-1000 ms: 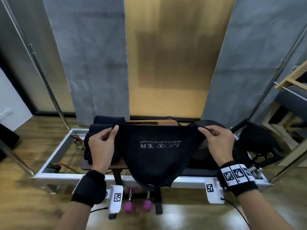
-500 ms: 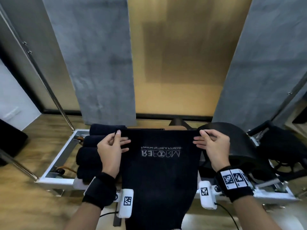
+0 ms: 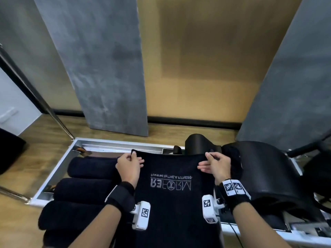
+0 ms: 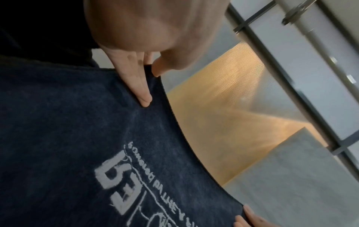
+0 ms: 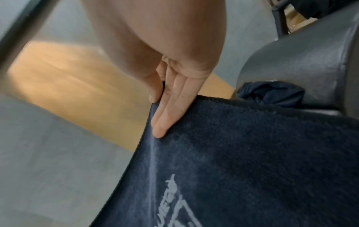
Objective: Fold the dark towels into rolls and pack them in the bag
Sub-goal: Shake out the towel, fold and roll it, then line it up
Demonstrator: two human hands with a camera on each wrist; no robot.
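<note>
A dark towel (image 3: 172, 208) with a white logo hangs spread flat between my two hands. My left hand (image 3: 137, 158) pinches its top left corner, thumb behind and fingers in front. The right hand (image 3: 205, 161) pinches the top right corner the same way. The wrist views show each pinch close up: left hand (image 4: 150, 86) on the towel (image 4: 68, 138), right hand (image 5: 156, 115) on the towel (image 5: 252, 153). Several rolled dark towels (image 3: 84, 188) lie stacked to the left. A dark bag-like shape (image 3: 318, 169) sits blurred at the far right.
A white metal frame (image 3: 53, 176) on the wooden floor carries the rolls. To the right stands a black padded barrel (image 3: 268, 176), and a crumpled dark cloth (image 5: 272, 95) lies against it. A slanted metal pole (image 3: 35, 97) rises on the left. A black object (image 3: 9, 149) sits at the left edge.
The towel sagged in a triangle between my hands; now it hangs flat and long. Both hands came closer together, and the view tilted down and nearer.
</note>
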